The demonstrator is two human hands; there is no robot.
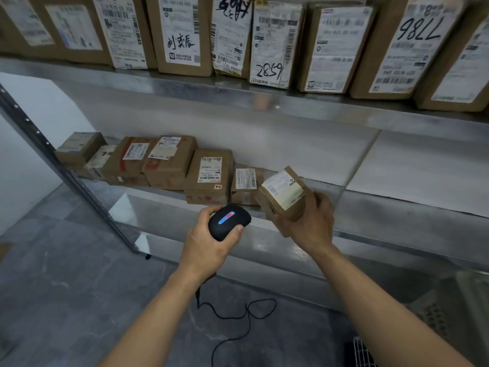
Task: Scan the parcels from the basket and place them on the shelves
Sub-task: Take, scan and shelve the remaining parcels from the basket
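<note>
Right hand [307,221] is wrapped around a small cardboard parcel [284,194], label face tipped up and to the left, toward the scanner [229,221]. Left hand [209,247] is closed on that scanner, nose aimed up-right at the parcel, so the two are just beside each other and nearly lined up (light strip on top glows red and blue, can't tell if it has read anything). The parcel hangs just over the front lip of the lower shelf [370,229], right next to the end of the parcel row [169,165]. My guess: the right hand does the placing, sliding it straight back beside the last box.
</note>
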